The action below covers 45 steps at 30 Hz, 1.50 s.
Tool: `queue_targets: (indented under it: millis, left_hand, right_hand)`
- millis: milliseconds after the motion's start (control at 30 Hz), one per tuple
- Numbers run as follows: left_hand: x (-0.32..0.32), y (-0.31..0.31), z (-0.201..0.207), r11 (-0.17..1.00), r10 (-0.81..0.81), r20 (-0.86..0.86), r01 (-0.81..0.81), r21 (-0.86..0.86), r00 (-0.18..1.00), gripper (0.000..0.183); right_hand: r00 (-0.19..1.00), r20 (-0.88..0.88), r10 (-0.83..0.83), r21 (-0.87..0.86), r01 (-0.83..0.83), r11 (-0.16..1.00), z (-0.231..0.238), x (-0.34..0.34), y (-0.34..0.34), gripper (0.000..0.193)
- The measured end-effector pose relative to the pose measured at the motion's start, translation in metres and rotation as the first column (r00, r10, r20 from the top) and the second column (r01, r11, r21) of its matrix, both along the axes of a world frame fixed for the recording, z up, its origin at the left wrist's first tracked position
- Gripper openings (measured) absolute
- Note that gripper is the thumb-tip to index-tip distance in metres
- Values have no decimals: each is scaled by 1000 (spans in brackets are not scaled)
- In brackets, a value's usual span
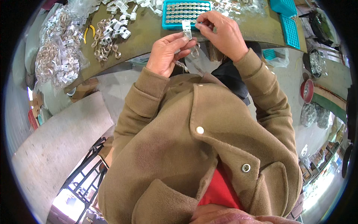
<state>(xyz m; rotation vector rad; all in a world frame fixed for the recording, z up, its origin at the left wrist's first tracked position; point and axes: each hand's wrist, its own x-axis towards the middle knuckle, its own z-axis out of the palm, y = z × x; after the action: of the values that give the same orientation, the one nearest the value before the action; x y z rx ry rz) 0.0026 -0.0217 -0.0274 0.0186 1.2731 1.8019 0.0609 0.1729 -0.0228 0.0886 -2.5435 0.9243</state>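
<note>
Small white plastic case [187, 33] pinched in the left hand [163, 54] before a teal tray [172, 27] of round silver discs [181, 12], right hand [223, 34] hiding the tray's corner, its grip unclear, olive tabletop [261, 30], grey floor [278, 84], yellow-handled pliers [85, 34] and bagged parts [59, 56] leftward

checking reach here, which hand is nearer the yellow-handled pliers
Left: the left hand is to the right of the yellow-handled pliers, across the table; the right hand is farther right, by the teal tray.
</note>
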Motion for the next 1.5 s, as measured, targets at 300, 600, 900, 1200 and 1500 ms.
queue_targets:
  millis: [300, 600, 900, 1200, 1500]
  left_hand:
    - [6, -1, 2, 998, 43, -99, -47, -36, 994, 35]
    - [10, 4, -3, 994, 105, 5, -104, -12, 995, 34]
    - [5, 13, -5, 991, 92, 26, -89, -98, 995, 22]
    - [8, 19, -3, 990, 90, 22, -87, -108, 996, 16]
    - [9, 14, -1, 997, 51, 54, -48, -52, 997, 26]
  right_hand:
    - [984, -167, 58, 78, -45, 996, -6, 12, -27, 9]
    - [985, -172, 20, -28, -25, 999, -17, 20, -27, 11]
    - [970, -98, -223, -226, 197, 954, -20, 6, 8, 14]
    - [972, -194, -132, 233, 176, 956, -33, -8, 24, 14]
    - [997, -62, -41, -325, 19, 946, -14, 8, -2, 13]
